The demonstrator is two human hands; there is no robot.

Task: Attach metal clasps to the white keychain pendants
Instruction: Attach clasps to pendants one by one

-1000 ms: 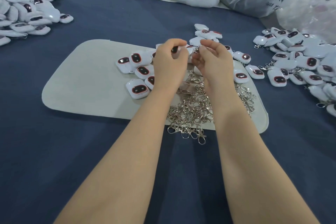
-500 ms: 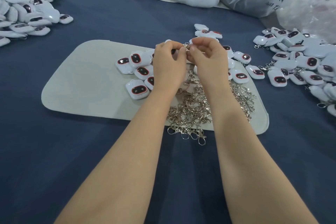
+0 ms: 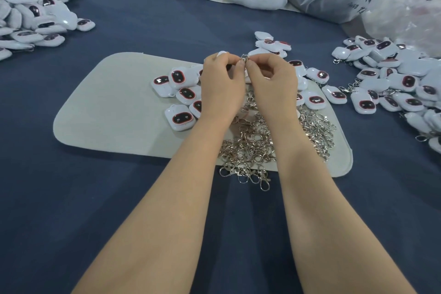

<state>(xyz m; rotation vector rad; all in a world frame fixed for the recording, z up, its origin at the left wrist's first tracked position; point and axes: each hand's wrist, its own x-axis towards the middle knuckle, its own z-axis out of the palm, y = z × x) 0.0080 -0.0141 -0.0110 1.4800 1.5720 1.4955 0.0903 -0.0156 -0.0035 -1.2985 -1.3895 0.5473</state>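
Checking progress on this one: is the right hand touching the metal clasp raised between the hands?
Touching. The head view shows the right hand pinching the metal clasp at its fingertips, with no gap; the left hand grips a white pendant beside it.

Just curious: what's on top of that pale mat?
White pendants and a heap of metal clasps lie on the mat; some spill over its near edge. The left arm and right arm hide some.
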